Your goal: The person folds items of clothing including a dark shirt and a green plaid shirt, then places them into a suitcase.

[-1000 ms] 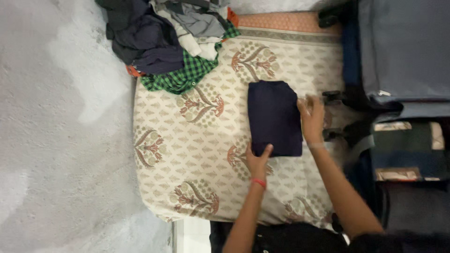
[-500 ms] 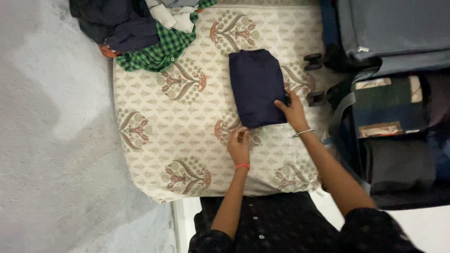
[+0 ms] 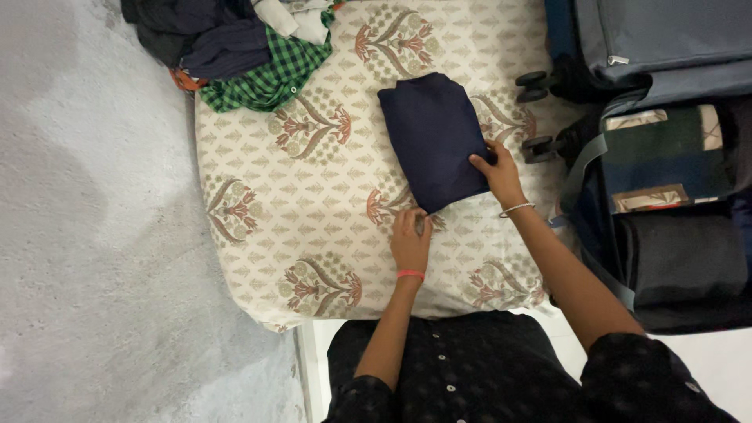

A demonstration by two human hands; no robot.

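A folded dark navy garment (image 3: 433, 137) lies on a cream cushion (image 3: 313, 196) with a red floral print. My right hand (image 3: 496, 171) grips the garment's right edge near its lower corner. My left hand (image 3: 410, 239) sits at the garment's lower left corner, fingers curled at the cloth's edge. A red band is on my left wrist and a metal bangle on my right.
A heap of clothes (image 3: 235, 47), with a green checked shirt, lies on the cushion's top left corner. An open suitcase (image 3: 674, 188) with folded items stands to the right, wheels toward the cushion. Grey textured floor (image 3: 94, 235) spreads to the left.
My right hand slid from the garment's upper right edge down to its lower right. My left hand moved from flat on the lower edge to curled at the corner. The garment tilted slightly.
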